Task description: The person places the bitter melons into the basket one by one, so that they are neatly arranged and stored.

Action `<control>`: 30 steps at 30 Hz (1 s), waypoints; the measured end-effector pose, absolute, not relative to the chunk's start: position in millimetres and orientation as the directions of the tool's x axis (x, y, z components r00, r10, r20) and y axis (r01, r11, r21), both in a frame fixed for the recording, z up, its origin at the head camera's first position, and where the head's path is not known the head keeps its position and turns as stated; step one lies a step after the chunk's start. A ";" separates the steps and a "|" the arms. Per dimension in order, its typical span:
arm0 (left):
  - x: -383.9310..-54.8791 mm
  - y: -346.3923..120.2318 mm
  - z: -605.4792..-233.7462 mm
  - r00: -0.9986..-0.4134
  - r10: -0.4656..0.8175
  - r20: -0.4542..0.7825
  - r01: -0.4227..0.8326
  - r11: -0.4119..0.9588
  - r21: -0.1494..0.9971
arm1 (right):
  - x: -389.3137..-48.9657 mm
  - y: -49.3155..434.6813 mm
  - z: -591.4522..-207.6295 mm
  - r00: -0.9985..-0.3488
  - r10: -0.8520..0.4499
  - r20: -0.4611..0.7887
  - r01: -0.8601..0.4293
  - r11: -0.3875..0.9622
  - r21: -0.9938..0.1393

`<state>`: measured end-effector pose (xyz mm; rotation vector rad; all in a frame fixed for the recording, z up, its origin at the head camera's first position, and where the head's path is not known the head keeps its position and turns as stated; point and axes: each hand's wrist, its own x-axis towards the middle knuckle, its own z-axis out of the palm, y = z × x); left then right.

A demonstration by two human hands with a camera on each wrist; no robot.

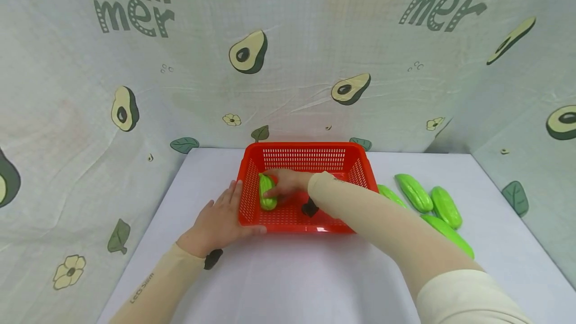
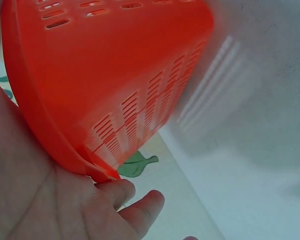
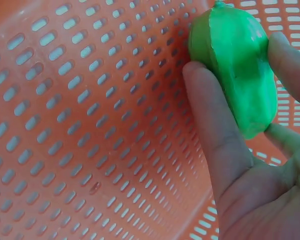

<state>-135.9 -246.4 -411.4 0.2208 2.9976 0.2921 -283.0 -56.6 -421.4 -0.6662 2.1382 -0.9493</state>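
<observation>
A bright green, ridged, elongated vegetable [image 1: 267, 194] lies upright-on in the head view against the left wall inside a red perforated basket [image 1: 306, 145]. My right hand [image 1: 288, 183] reaches into the basket and holds this vegetable. In the right wrist view, thumb and fingers [image 3: 212, 115] press its sides, and its small stem tip points up. At the basket's front left corner, my left hand [image 1: 219, 223] rests with straight fingers along the left side and the thumb along the front rim. The left wrist view has the red rim lying across the palm.
Several similar green vegetables [image 1: 414, 193] lie on the white table [image 1: 288, 279] right of the basket, one partly behind my right forearm. A pale cloth [image 1: 297, 24] with printed avocados hangs behind the table and along both sides.
</observation>
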 end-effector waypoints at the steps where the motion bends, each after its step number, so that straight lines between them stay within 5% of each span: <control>1: -135.8 -246.2 -411.3 -0.982 0.155 -0.106 0.132 0.971 0.201 | -283.0 -56.5 -421.5 -0.629 -0.675 -0.385 -0.174 0.605 -0.777; 30: -135.1 -244.9 -410.2 -0.982 0.157 -0.103 0.133 0.969 0.207 | -285.5 -44.9 -416.5 -0.590 -0.736 -0.332 -0.432 0.635 -0.641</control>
